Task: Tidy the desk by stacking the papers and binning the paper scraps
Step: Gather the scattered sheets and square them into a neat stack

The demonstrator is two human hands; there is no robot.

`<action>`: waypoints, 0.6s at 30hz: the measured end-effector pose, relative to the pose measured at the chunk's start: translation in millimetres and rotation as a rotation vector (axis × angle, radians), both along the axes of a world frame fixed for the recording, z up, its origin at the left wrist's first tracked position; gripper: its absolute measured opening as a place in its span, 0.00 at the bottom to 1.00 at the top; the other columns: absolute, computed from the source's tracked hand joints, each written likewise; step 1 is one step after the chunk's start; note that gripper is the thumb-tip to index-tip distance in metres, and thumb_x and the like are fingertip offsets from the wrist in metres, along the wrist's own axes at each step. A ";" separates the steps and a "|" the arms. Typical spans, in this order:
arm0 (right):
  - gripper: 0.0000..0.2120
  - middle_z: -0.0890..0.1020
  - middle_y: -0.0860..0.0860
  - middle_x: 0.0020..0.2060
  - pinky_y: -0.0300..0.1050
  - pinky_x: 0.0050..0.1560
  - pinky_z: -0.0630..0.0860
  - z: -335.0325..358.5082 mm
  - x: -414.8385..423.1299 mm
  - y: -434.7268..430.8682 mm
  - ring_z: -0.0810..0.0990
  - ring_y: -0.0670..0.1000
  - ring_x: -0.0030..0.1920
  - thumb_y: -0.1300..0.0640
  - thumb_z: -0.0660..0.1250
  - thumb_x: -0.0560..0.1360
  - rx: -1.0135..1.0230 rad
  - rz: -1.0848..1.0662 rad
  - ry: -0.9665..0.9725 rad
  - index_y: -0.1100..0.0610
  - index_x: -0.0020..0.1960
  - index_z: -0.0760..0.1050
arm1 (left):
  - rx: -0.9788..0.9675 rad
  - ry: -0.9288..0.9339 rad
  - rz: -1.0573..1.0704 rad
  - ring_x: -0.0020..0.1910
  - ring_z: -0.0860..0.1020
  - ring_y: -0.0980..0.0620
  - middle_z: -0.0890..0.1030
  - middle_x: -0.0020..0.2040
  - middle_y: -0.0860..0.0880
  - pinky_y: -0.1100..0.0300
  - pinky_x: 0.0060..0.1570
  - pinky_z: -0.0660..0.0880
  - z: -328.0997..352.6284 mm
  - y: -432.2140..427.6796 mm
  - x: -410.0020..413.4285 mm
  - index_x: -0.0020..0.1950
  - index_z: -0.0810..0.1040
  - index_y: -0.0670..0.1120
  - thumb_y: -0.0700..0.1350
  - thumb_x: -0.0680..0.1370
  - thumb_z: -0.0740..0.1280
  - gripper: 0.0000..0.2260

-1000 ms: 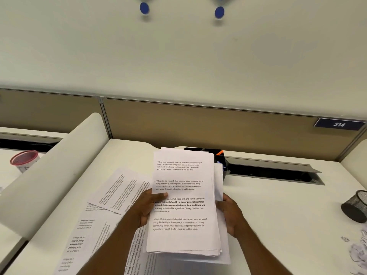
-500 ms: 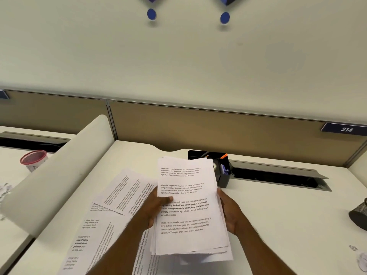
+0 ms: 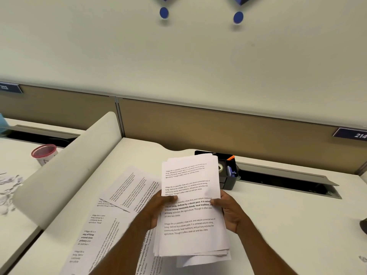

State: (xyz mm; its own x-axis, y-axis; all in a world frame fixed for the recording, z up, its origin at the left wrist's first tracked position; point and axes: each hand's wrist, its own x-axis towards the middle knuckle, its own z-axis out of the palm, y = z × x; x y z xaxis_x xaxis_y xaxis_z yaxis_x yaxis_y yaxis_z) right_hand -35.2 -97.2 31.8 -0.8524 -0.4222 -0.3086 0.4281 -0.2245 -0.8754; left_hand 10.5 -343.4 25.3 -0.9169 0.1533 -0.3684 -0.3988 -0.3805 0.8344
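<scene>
White desk (image 3: 288,225), near edge: both hands clamp the paper stack (image 3: 190,233) just above it. Left hand (image 3: 158,211) and right hand (image 3: 230,213) grip opposite edges, thumbs pressed on the front, other fingers hidden behind. Top sheet reads "Village life is a peaceful, close-knit…". Loose printed sheets (image 3: 129,187) lie to the left, partly under the forearm, cut off at the bottom. Black organizer (image 3: 231,176) is half hidden behind the stack. Paper scraps (image 3: 10,183) lie on the neighbouring desk. Plate (image 3: 351,134) reads "214", clipped.

Open-plan office: white laminate desk (image 3: 288,215), tan fabric partition panel (image 3: 218,128), navy numbered workstation plate "214" (image 3: 351,133), black plastic stationery organiser (image 3: 228,171), recessed grey cable tray (image 3: 288,179).
</scene>
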 end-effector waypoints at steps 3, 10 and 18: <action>0.32 0.80 0.64 0.59 0.59 0.50 0.80 3.7 -2.6 -2.0 0.82 0.64 0.52 0.63 0.73 0.62 -0.087 0.039 0.001 0.59 0.66 0.73 | 0.091 -0.120 -0.035 0.61 0.78 0.36 0.79 0.62 0.37 0.38 0.62 0.73 2.6 0.6 0.8 0.68 0.74 0.43 0.48 0.73 0.73 0.24; 0.32 0.80 0.65 0.59 0.62 0.54 0.79 4.1 -9.9 1.0 0.81 0.64 0.52 0.62 0.74 0.62 -0.087 0.051 -0.009 0.59 0.65 0.74 | 0.093 -0.152 -0.044 0.59 0.79 0.38 0.80 0.61 0.37 0.42 0.61 0.75 8.5 6.4 -4.6 0.65 0.76 0.40 0.49 0.74 0.72 0.22; 0.21 0.84 0.62 0.51 0.66 0.55 0.78 -0.6 -17.7 -0.7 0.83 0.66 0.50 0.74 0.63 0.71 0.238 -0.111 -0.004 0.61 0.61 0.76 | 0.004 -0.004 0.200 0.53 0.80 0.32 0.82 0.56 0.35 0.37 0.51 0.78 9.0 3.5 -12.3 0.62 0.75 0.37 0.34 0.70 0.72 0.21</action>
